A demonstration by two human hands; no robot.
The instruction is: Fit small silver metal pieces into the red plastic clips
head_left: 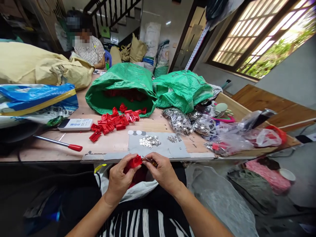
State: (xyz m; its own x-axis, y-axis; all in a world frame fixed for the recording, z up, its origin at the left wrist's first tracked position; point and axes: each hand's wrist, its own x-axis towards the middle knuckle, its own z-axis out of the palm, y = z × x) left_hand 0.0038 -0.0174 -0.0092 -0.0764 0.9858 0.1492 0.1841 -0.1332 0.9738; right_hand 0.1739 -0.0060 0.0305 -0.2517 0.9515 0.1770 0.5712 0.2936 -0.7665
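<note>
My left hand [120, 176] grips a small red plastic part [135, 162] just below the table's front edge. From the right, my right hand [161, 169] holds a thin tool [152, 162] with a dark and yellow handle, its metal tip at the red part's right side. Under both hands a white bag [145, 189] lies open on the lap with red pieces inside. Beyond them, a grey mat [168, 148] on the table carries a pile of small silver metal pieces [149, 141] and a smaller pile [174, 139] to its right.
Loose red parts [111, 122] lie before an open green sack [120, 82]. A white box [76, 124] and a red-handled rod [75, 147] are at left. Bags of metal pieces [177, 120] and a cluttered wooden tray [268, 150] stand right. A person [91, 49] sits across the table.
</note>
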